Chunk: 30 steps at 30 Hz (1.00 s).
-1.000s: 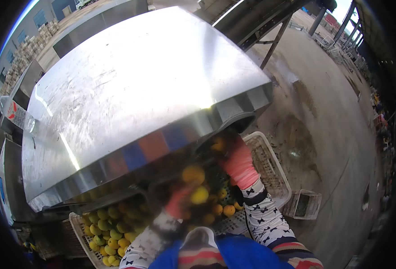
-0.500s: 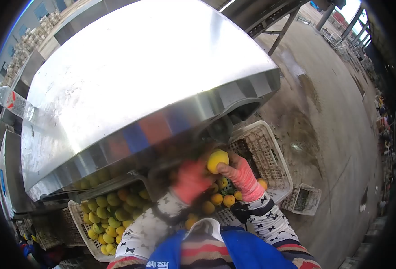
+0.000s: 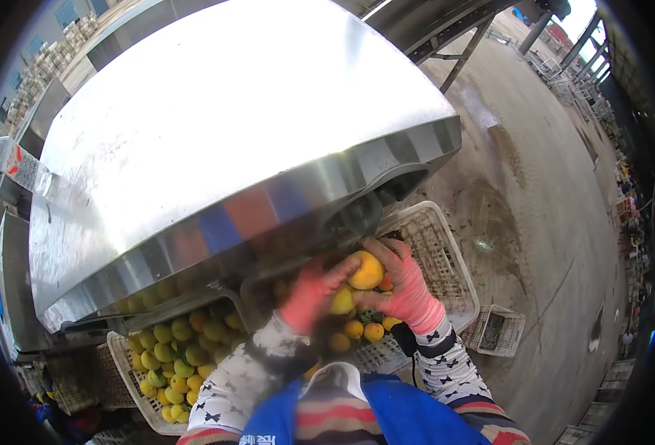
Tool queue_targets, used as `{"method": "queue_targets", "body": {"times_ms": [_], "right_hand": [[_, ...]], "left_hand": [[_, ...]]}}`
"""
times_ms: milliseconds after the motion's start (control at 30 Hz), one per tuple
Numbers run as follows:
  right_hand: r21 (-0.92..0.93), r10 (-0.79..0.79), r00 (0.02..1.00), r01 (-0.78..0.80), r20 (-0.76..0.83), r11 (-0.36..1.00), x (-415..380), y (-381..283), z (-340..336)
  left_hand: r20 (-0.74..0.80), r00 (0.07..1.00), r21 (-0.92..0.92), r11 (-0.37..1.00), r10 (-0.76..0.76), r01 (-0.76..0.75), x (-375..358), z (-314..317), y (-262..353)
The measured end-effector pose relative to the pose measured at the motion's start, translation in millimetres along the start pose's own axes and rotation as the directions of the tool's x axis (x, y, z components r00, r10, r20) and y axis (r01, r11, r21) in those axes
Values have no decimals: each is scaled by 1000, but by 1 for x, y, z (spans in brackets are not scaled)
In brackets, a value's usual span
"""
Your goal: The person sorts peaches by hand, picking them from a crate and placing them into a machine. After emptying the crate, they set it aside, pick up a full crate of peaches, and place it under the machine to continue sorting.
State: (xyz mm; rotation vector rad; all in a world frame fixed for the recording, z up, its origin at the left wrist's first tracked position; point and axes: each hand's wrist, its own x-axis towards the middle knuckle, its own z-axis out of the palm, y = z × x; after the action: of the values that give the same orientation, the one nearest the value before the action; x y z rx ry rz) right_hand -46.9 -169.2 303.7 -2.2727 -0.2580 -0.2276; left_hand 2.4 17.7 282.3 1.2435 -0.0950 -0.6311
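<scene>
A yellow peach (image 3: 367,271) is between my two hands, above a crate of fruit. My right hand (image 3: 400,285), in a pink glove or wrap with bare fingers, curves around it from the right, its thumb below. From the left, my left hand (image 3: 314,294), also in pink and somewhat blurred, presses a digit against the peach's side; its other fingers are in shadow. Just under the held fruit shows a second, yellow-green peach (image 3: 342,301). Several more peaches (image 3: 353,329) lie lower down near my wrists.
A large shiny metal cover (image 3: 231,126) spans the space in front of me. To the left stands a white crate (image 3: 129,374) full of greenish-yellow peaches. A white plastic crate (image 3: 446,259) is on the right, with a small basket (image 3: 493,330) on the floor beyond. A plastic bottle (image 3: 22,165) rests far left.
My left hand has moved right, up to the peach. The peach between my hands now shows a more orange side, and my right hand's fingers have spread up around it.
</scene>
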Motion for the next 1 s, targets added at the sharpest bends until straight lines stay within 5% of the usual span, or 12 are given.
{"method": "queue_targets", "body": {"times_ms": [167,267,400,467,567,633,700,767,833,900,967,1000], "right_hand": [[-54,151,977,-161,-153,986,25,25,18],[-213,42,940,-120,-339,970,49,43,35],[-600,-100,939,-127,-330,790,85,69,62],[-486,22,967,-148,-255,861,96,51,45],[105,86,963,-60,-257,993,79,44,24],[157,183,980,-168,-83,973,41,7,11],[93,85,996,-87,27,992,15,3,18],[75,46,994,-54,104,996,-1,14,27],[144,134,974,-161,181,976,-8,21,31],[82,137,973,-155,185,985,-8,15,24],[119,150,977,-169,151,978,-5,5,16],[193,163,979,-185,123,964,-7,6,18]], "left_hand": [[41,999,-263,964,-31,41,-5,-15,-31],[8,983,116,976,186,-185,-10,-22,-48],[-73,970,384,904,232,-188,-15,-18,-47],[-137,978,343,934,156,-101,-23,-13,-45],[-142,990,42,999,-4,10,-8,-21,-67],[-116,993,-54,998,-31,25,2,-28,-87],[60,922,511,782,382,-357,2,-21,-58],[136,892,699,596,431,-395,-4,-11,-36],[-56,967,663,733,247,-149,-10,-1,-28],[-137,991,8,1000,-1,2,-1,-3,-42],[-85,996,-244,969,14,-35,1,-5,-45],[-51,987,-152,976,150,-156,-3,-1,-39]]}}
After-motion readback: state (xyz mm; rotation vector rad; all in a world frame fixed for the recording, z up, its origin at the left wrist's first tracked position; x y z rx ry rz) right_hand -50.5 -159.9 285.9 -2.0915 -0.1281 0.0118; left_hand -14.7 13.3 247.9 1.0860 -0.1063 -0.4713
